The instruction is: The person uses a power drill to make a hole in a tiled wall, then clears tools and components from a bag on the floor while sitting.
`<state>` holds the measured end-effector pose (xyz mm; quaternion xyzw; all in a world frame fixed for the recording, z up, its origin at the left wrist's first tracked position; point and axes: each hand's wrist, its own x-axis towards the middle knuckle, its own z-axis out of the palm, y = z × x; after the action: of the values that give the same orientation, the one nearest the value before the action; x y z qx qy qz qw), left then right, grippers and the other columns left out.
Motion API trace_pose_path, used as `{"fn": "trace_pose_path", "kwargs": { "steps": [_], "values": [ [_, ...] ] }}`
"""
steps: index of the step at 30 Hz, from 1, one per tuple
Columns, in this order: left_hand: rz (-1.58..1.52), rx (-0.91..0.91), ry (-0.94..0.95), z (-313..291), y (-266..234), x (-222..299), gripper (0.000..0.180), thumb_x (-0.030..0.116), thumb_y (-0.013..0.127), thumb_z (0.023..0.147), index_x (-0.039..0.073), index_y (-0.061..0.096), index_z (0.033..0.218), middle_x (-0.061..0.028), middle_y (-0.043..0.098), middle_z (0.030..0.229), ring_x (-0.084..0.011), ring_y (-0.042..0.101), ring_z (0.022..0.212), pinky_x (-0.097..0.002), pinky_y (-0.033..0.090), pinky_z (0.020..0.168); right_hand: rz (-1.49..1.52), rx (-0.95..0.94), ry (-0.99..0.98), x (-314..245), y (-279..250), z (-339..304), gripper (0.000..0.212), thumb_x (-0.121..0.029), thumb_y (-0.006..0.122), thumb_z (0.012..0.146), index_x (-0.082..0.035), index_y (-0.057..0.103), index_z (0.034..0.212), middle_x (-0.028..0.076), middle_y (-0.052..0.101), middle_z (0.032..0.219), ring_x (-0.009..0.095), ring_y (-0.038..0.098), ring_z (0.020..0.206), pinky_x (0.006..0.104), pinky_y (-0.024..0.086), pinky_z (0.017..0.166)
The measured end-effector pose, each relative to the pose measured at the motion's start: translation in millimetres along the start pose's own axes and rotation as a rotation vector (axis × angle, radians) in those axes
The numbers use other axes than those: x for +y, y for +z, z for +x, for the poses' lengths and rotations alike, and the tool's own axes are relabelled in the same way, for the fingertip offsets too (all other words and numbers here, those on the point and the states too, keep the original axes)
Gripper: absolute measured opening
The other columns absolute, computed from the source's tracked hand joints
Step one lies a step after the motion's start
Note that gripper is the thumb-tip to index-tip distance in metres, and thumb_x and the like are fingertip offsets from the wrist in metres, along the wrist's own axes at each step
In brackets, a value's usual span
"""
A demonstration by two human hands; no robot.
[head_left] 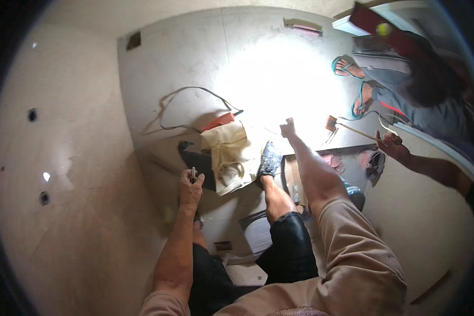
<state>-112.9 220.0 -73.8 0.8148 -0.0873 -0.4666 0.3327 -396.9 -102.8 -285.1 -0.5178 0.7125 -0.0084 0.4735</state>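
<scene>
My left hand [191, 192] is closed around a small, slim, pale object [193, 173] whose tip shows above the fingers; its kind is unclear. It is left of a cream cloth bag [225, 139] that lies crumpled on the floor. My right hand [288, 128] reaches out ahead, fingers folded in, over a strongly lit patch of floor. Glare hides whatever those fingers may hold. Between my hands, my shoe [270, 159] stands beside the bag. An orange object [218, 122] with a dark cable [192, 88] lies at the bag's far side.
At the right, another person's hand [392, 144] grips a long thin handle with an orange block [331, 122] at its end. That person's feet wear teal flip-flops [358, 102]. A pink roll-shaped thing [305, 30] lies far off. A pale wall [63, 158] rises at left.
</scene>
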Motion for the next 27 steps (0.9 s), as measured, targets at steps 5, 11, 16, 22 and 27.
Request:
{"fn": "trace_pose_path", "kwargs": {
  "steps": [5, 11, 16, 22, 27],
  "values": [
    [0.196, 0.25, 0.103, 60.7, 110.3, -68.5, 0.084, 0.021, 0.082, 0.082, 0.001, 0.033, 0.148, -0.0118, 0.065, 0.094, -0.0274, 0.064, 0.087, -0.0408, 0.052, 0.083, 0.122, -0.03, -0.385, -150.7, 57.5, 82.6, 0.023, 0.004, 0.063, 0.081, 0.009, 0.055, 0.103, 0.017, 0.062, 0.089, 0.022, 0.066, 0.073, 0.0365, 0.057, 0.059],
    [0.244, 0.239, 0.122, 97.0, 154.3, -67.1, 0.062, 0.0, 0.069, 0.069, -0.004, 0.055, 0.13, -0.0256, 0.063, 0.123, -0.0417, 0.059, 0.118, -0.0431, 0.045, 0.103, -0.43, -0.3, -1.063, -152.0, 69.9, -2.8, 0.023, -0.002, 0.059, 0.081, -0.006, 0.064, 0.103, 0.011, 0.068, 0.094, 0.036, 0.064, 0.077, 0.0426, 0.053, 0.065],
    [0.101, 0.21, 0.052, 107.3, 160.6, -76.3, 0.063, 0.0, 0.078, 0.072, 0.0, 0.056, 0.13, -0.0207, 0.067, 0.12, -0.0373, 0.064, 0.113, -0.0418, 0.048, 0.098, -1.001, -0.019, -0.626, -20.2, -63.8, 90.5, 0.029, -0.013, 0.057, 0.088, -0.002, 0.065, 0.114, 0.021, 0.069, 0.094, 0.029, 0.068, 0.086, 0.0463, 0.055, 0.073],
    [0.135, 0.108, -0.005, 111.8, 157.7, -77.8, 0.071, 0.009, 0.087, 0.074, -0.003, 0.053, 0.135, -0.017, 0.069, 0.119, -0.0252, 0.065, 0.107, -0.0366, 0.049, 0.093, -0.831, 0.7, -1.008, -92.5, -197.3, 351.4, 0.058, -0.021, 0.062, 0.092, -0.002, 0.046, 0.145, 0.026, 0.059, 0.13, 0.042, 0.056, 0.12, 0.0483, 0.045, 0.103],
    [0.14, 0.152, -0.02, 121.2, 178.4, -76.3, 0.067, 0.011, 0.084, 0.079, -0.004, 0.052, 0.136, -0.0178, 0.067, 0.122, -0.0261, 0.063, 0.111, -0.0381, 0.047, 0.098, -0.933, 0.516, -1.185, -178.7, -210.7, 442.1, 0.061, -0.022, 0.065, 0.091, -0.004, 0.046, 0.147, 0.025, 0.06, 0.131, 0.04, 0.058, 0.12, 0.0462, 0.046, 0.103]
  ]
}}
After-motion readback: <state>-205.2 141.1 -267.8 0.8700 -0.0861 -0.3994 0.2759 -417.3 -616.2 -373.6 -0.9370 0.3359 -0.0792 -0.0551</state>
